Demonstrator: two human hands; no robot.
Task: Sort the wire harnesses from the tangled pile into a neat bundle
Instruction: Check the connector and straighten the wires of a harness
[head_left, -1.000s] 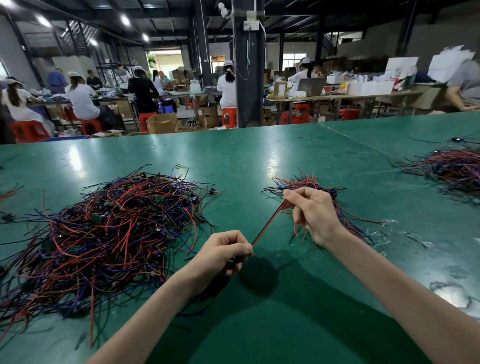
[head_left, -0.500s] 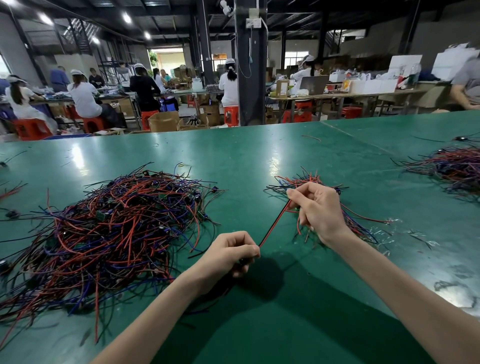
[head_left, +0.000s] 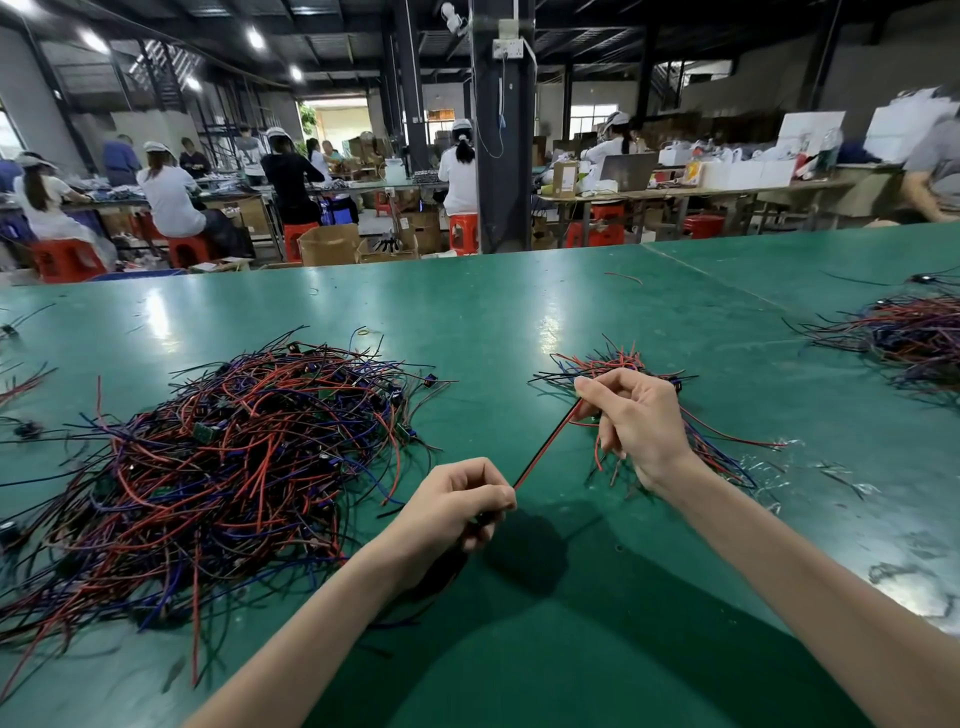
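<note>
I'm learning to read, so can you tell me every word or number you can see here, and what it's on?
None can be read.
Label on the cardboard box on the far bench: too blurred.
Print on the white boxes beside it: too small.
The tangled pile and green table: no writing shows.

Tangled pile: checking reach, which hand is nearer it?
Left. The left hand is just right of the tangled pile; the right hand is farther right, over the small bundle.
</note>
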